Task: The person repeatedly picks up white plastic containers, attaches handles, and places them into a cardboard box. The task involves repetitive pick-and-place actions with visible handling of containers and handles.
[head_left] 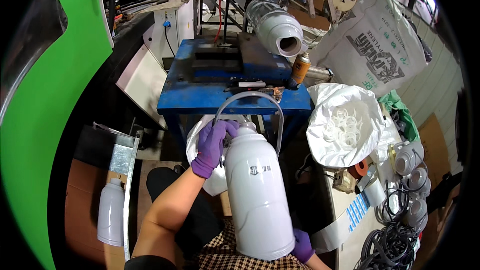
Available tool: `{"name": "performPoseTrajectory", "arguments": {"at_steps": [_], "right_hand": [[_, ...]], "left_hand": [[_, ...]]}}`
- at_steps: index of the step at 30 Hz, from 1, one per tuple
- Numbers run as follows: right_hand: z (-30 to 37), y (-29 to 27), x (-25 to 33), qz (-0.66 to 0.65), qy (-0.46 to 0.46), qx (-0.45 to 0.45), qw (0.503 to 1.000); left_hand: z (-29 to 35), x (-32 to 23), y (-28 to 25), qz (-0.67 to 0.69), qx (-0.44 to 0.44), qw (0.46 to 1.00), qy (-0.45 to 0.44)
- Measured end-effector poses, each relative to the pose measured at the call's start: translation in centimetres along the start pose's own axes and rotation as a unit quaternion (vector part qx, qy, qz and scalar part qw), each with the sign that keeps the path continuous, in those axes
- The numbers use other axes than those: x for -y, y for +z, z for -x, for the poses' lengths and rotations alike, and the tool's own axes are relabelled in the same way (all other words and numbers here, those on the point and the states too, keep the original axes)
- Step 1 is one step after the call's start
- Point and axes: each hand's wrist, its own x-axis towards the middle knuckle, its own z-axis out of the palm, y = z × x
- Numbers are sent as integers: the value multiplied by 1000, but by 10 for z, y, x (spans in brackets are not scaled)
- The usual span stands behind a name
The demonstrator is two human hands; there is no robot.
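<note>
A glossy pale grey thermos flask (pixel 257 190) leans across my lap, its neck pointing away from me. Its grey curved carrying handle (pixel 250 95) arches over the neck. My left hand (pixel 212 145), in a purple glove, closes around the handle's left end beside the neck. At the flask's base, on the right, my purple-gloved right hand (pixel 302 246) grips the lower edge; the body hides most of its fingers. Beyond the neck stands a blue metal work table (pixel 220 99), with a spray can (pixel 300 71) and a white marker-like stick (pixel 251 84) on it.
Another grey flask (pixel 280 30) lies above the table, its opening toward me. A white sack (pixel 345 125) of clear plastic rings sits right, beside a bench with coiled grey handles (pixel 390 247) and flask tops (pixel 410 162). Another flask body (pixel 111 212) rests in a carton at left.
</note>
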Motion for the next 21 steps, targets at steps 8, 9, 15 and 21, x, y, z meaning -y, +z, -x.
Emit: {"name": "performPoseTrajectory", "arguments": {"at_steps": [8, 9, 15, 21], "right_hand": [[-22, -35, 45, 6, -187, 126, 974], [-43, -8, 34, -109, -117, 86, 983], [-94, 1, 111, 124, -239, 16, 963], [-206, 35, 96, 39, -198, -47, 978]], "left_hand": [[18, 6, 12, -28, -22, 998, -57], [17, 10, 12, -8, -4, 997, -83], [23, 2, 28, 18, 60, 993, -98], [28, 8, 36, -16, -17, 998, -65]]}}
